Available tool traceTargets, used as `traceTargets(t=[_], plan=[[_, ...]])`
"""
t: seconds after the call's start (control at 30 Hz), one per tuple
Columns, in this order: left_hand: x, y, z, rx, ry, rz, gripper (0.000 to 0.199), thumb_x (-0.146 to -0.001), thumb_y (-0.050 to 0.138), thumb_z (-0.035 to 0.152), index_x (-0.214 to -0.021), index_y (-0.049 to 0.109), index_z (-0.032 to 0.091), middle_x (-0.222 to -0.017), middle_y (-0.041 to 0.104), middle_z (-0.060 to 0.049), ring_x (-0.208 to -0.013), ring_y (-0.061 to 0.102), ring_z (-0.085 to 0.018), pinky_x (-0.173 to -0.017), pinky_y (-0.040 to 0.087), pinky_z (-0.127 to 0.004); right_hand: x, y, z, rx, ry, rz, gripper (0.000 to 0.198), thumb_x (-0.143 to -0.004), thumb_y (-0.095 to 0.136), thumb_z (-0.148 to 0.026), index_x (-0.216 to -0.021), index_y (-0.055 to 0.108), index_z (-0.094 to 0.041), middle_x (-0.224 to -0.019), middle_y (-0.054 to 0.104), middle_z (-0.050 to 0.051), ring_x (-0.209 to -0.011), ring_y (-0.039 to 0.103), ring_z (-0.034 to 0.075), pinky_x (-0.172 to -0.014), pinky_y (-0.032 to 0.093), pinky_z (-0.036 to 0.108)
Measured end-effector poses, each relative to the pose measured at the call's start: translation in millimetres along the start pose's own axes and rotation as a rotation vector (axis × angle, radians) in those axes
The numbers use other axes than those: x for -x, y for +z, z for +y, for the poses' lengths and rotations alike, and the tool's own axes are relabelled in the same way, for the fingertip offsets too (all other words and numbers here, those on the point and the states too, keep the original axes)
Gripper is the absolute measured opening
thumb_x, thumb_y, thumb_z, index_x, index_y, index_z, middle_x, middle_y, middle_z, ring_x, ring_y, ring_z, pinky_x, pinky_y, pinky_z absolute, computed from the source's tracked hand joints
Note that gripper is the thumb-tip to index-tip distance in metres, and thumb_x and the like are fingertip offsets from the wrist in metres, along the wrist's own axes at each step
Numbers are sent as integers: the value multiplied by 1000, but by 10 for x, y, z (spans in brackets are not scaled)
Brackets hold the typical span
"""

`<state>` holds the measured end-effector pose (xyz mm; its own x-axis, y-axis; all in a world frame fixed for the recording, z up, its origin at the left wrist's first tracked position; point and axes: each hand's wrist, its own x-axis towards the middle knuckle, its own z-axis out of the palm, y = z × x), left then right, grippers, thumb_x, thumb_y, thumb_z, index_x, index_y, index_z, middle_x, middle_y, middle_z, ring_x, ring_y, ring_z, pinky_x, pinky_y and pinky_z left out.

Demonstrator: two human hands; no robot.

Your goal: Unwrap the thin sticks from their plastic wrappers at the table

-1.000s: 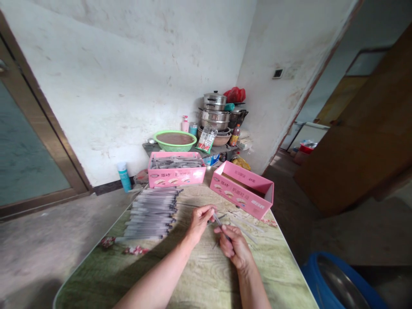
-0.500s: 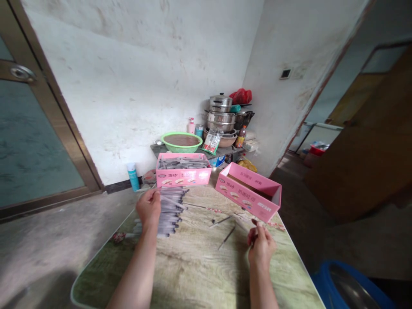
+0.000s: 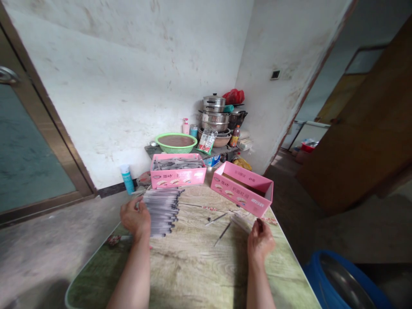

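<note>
My left hand [image 3: 135,217] lies knuckles up on the left ends of a row of several grey pens [image 3: 162,206] laid side by side on the table [image 3: 196,270]. Its fingers curl over the pens and hide what is under them. My right hand [image 3: 260,240] rests on the table's right side, just in front of the open pink box [image 3: 242,188]. Its fingers are pinched together near a pale thin tube [image 3: 240,223]. Two loose thin dark rods [image 3: 222,231] lie between my hands.
A second pink box [image 3: 178,171] full of grey pens stands at the table's far edge. Behind it are a green basin [image 3: 175,142] and stacked steel pots [image 3: 214,115] on a low shelf. A blue bin [image 3: 341,283] sits at the right, a glass door at the left.
My hands parted from the middle, where they held a pen together. The left one went to the pen row and slid toward its near end. The right one moved right, near the pink box.
</note>
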<state>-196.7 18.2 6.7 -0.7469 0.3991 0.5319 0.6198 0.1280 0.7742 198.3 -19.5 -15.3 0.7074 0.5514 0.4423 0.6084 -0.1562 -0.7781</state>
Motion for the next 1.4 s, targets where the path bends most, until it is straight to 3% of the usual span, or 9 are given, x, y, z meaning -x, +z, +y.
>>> traceTargets(t=[0.17,0.3,0.4,0.5,0.63,0.8,0.97,1.1,1.4], plan=[[20,-22,53,-1,1,10,27,-76,52,21,-93,72,17,-82,62,-8,-84,54,-24,-86,45,-39,-36,205,176,178,-325,-106,43,-83,36,-24,-110,64,-7,-112,63,24,-101,58,33,-86,43,46],[81,-36,203,56,38,50,29,-79,51,20,-100,71,17,-95,63,-9,-88,55,-24,-88,44,-39,-5,285,269,417,-365,-216,40,-83,36,-19,-110,66,-10,-118,63,22,-109,55,33,-94,37,48],[191,-18,423,158,137,-4,28,-83,49,19,-104,69,17,-105,63,-10,-96,56,-25,-93,42,-39,13,258,244,449,-411,-267,38,-83,39,-17,-106,68,-13,-112,67,17,-104,56,31,-94,37,45],[369,14,730,279,214,-152,25,-85,50,19,-101,69,19,-106,64,-8,-96,57,-24,-90,44,-36,26,209,174,436,-446,-330,34,-84,42,-17,-102,70,-13,-111,68,15,-95,58,30,-90,39,42],[677,95,1099,421,298,-487,26,-83,51,15,-100,69,21,-103,65,-7,-91,60,-22,-79,46,-32,78,185,83,386,-450,-389,30,-86,44,-17,-94,73,-14,-115,67,16,-98,58,29,-89,40,39],[1026,365,1242,503,365,-823,30,-77,55,8,-98,72,22,-94,66,-7,-83,61,-21,-77,45,-32,152,206,6,241,-476,-442,25,-83,46,-16,-91,70,-14,-110,67,16,-98,58,28,-89,42,37],[1225,664,1187,489,325,-988,26,-73,58,6,-87,74,20,-84,68,-7,-77,61,-19,-75,44,-30,169,233,-14,97,-460,-476,16,-79,49,-16,-84,64,-17,-87,67,11,-86,58,26,-80,44,36],[1293,706,1151,393,350,-1092,24,-75,58,6,-85,75,20,-86,72,-6,-83,64,-19,-81,46,-29,141,207,-14,8,-377,-389,20,-83,46,-23,-86,64,-16,-82,67,12,-79,59,26,-75,44,38],[1156,597,1061,187,442,-1105,29,-78,56,4,-94,75,19,-91,74,-5,-83,66,-16,-82,48,-26,122,74,-142,-545,72,-193,42,-76,64,-48,-101,69,-15,-92,73,11,-85,66,26,-80,47,39]])
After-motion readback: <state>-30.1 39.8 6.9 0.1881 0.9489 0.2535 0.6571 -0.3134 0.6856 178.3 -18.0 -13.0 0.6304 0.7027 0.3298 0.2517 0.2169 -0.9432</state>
